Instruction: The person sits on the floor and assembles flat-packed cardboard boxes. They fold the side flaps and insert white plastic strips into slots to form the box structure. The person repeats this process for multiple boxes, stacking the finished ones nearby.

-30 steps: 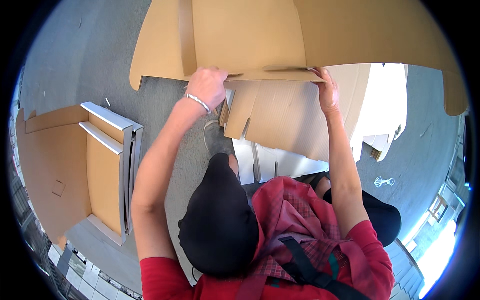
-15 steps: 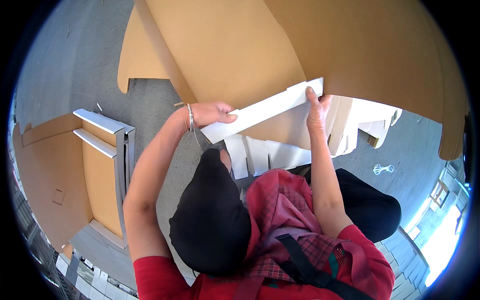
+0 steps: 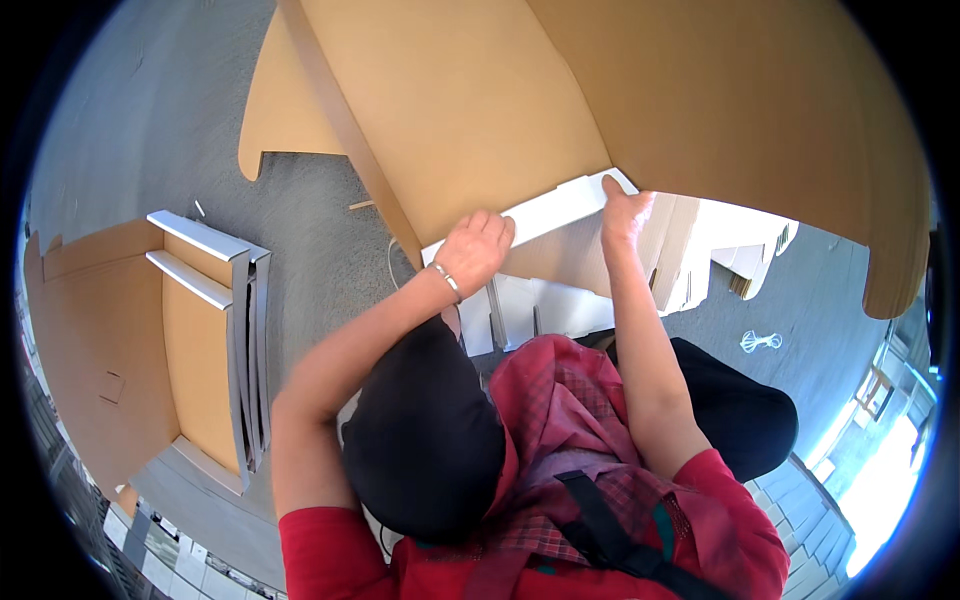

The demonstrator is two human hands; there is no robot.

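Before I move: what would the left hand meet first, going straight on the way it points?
The left hand would first meet the white flap it seems to touch, then probably the large brown panel beyond, though depth there is unclear.

Head-worn fisheye (edges curving) — looking down, near left hand (image 3: 478,250) and right hand (image 3: 624,212).
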